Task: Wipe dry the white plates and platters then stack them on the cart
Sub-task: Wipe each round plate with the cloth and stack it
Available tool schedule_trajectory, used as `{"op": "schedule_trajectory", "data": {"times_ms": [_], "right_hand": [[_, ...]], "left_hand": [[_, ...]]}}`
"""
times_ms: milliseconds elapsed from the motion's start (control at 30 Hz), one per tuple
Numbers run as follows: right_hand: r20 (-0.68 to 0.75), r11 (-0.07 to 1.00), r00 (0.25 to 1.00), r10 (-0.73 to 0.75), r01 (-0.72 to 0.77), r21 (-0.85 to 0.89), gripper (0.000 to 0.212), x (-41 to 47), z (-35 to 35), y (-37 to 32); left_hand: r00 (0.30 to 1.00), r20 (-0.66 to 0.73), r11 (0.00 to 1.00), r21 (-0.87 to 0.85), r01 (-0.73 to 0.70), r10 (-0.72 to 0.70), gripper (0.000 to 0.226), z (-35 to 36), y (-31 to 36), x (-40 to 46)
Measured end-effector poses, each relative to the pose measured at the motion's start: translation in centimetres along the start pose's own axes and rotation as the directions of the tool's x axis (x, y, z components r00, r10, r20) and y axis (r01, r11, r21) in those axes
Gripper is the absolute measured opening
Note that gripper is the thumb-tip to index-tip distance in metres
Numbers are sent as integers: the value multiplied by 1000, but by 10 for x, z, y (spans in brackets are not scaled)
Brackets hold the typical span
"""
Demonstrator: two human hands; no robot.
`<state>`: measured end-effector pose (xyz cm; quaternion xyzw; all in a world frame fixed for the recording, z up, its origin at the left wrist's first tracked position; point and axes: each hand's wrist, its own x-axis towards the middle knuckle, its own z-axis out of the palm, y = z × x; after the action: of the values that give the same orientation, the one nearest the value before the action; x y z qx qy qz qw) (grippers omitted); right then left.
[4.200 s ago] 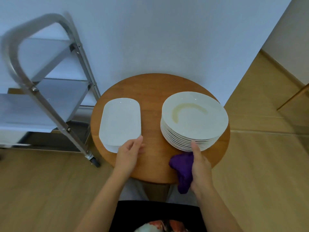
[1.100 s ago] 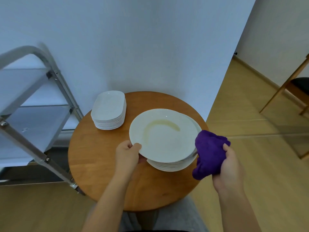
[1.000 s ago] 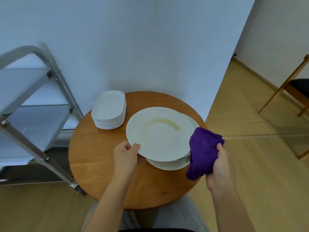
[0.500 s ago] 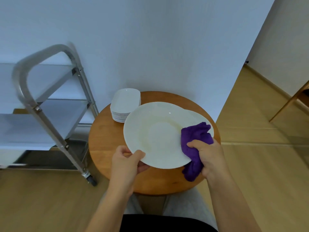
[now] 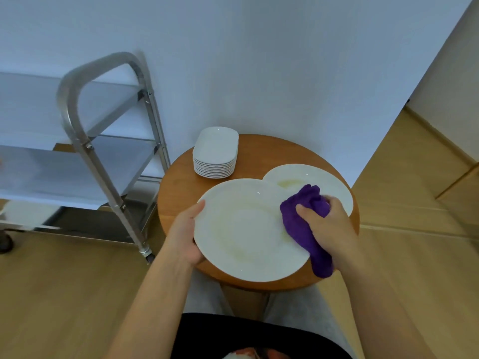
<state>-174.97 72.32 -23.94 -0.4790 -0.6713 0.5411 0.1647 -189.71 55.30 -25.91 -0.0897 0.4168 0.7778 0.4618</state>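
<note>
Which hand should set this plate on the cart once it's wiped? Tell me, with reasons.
Probably left. The left hand already grips the round plate by its rim, on the side toward the cart. The right hand is busy holding the purple cloth against the plate, farther from the cart.

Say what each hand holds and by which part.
Left hand grips the round plate by its left rim. Right hand grips the bunched purple cloth near its upper end, pressing it on the plate.
</note>
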Motion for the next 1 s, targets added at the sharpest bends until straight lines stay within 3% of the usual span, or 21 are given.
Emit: {"op": "schedule_trajectory", "data": {"times_ms": [67,133,200,267,367,433,500,567,633,733,867,1000], "right_hand": [[-179,936,948,-263,205,-285,56,-6,5,-1],[-198,773,844,-498,328,-543,51,-15,18,-4],[-51,616,846,-531,344,-708,50,-20,35,-7],[112,506,905,-410,328,-798,58,-18,42,-8],[406,487,908,-99,400,-776,76,-13,35,-17],[450,459,893,-20,409,-789,71,-10,36,-20],[301,452,935,-187,354,-819,63,-1,45,-20],[113,531,921,-372,312,-788,63,8,58,-20],[73,589,893,-444,352,-727,64,17,69,-22],[185,606,857,-480,477,-637,64,22,85,-24],[334,524,732,-594,667,-530,57,15,96,-19],[506,474,573,-645,819,-322,49,-10,102,-9]], "left_hand": [[1000,14,999,-38,-19,20,20,-1,-9,0],[999,29,996,-87,-21,24,23,0,-17,-2],[999,42,993,-117,-19,24,27,3,-19,-4],[997,69,991,-132,-19,28,32,5,-18,-7],[997,45,992,-107,-60,65,39,3,-16,-8],[996,14,991,-98,-88,90,41,2,-16,-7],[994,-13,990,-86,-112,112,37,4,-18,-5],[993,-14,989,-90,-119,119,32,10,-23,-3],[996,0,991,-100,-93,94,32,15,-28,-1],[994,52,992,-87,-95,100,34,17,-31,0],[981,93,984,-64,-164,170,32,13,-27,0],[977,6,974,-78,-212,213,39,5,-25,0]]}}
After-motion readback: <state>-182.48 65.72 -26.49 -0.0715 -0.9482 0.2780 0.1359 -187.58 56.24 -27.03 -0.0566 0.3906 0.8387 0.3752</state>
